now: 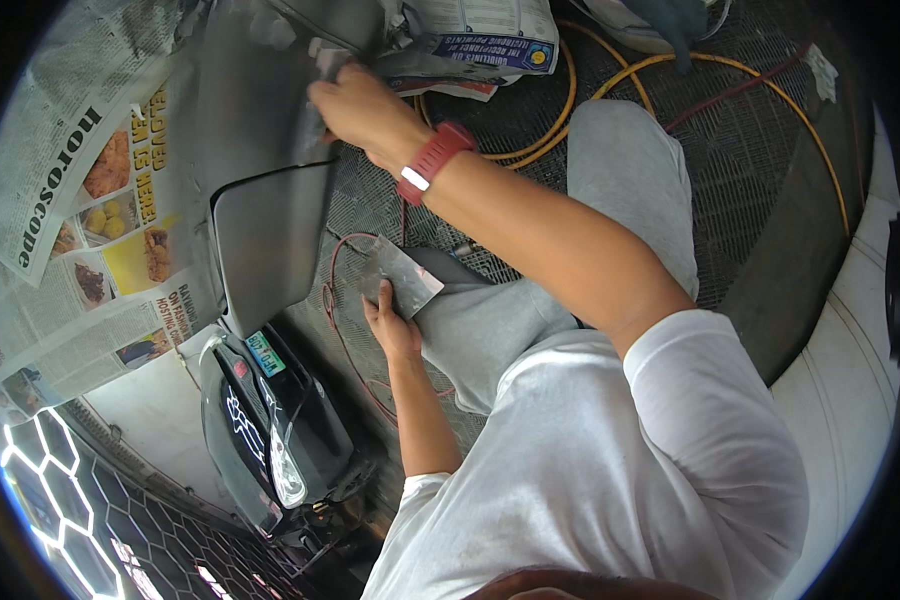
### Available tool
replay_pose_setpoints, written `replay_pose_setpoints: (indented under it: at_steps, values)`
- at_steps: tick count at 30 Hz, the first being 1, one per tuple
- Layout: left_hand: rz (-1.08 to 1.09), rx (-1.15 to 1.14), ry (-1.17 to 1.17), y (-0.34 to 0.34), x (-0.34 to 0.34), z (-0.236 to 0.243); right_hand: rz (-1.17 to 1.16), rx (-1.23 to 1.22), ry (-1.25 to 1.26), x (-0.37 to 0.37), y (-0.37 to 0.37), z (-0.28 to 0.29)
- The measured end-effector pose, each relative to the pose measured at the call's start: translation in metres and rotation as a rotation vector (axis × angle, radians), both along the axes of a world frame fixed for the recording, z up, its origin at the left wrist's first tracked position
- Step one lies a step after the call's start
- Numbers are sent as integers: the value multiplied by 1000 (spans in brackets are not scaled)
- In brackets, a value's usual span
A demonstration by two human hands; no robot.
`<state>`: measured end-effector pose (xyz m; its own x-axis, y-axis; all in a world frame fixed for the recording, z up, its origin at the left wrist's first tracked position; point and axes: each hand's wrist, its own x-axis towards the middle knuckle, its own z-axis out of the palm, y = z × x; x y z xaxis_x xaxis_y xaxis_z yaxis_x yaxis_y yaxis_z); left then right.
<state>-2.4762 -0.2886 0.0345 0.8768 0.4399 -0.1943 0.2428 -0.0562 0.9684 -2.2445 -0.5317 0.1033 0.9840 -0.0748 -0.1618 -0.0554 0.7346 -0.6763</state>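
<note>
The right hand, red band at the wrist, presses what looks like a small sanding pad against the grey car panel. The left hand grips a metal spreader plate near the knee. Masking newspaper and yellow hose lie around.

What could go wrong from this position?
Judging from this frame: the right hand presses a small pad against the grey primed panel, close to the newspaper masking, which could snag or tear. The left hand holds a metal spreader; its edge might scratch something. Hoses on the grated floor could trip the person.
</note>
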Motion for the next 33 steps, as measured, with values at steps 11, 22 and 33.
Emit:
replay_pose_setpoints:
  at_steps: [11, 22, 33]
  values:
    - [-2, -12, -2, -2, -1, 4, 22, 104, 12, 13, 0, -24]
    - [2, -4, -16, 2, -1, 0, -78, -272, -70, 40, 5, 4]
    - [-18, 13, 20, 0, 1, 3, 71, 100, 31, -14, -11, -32]
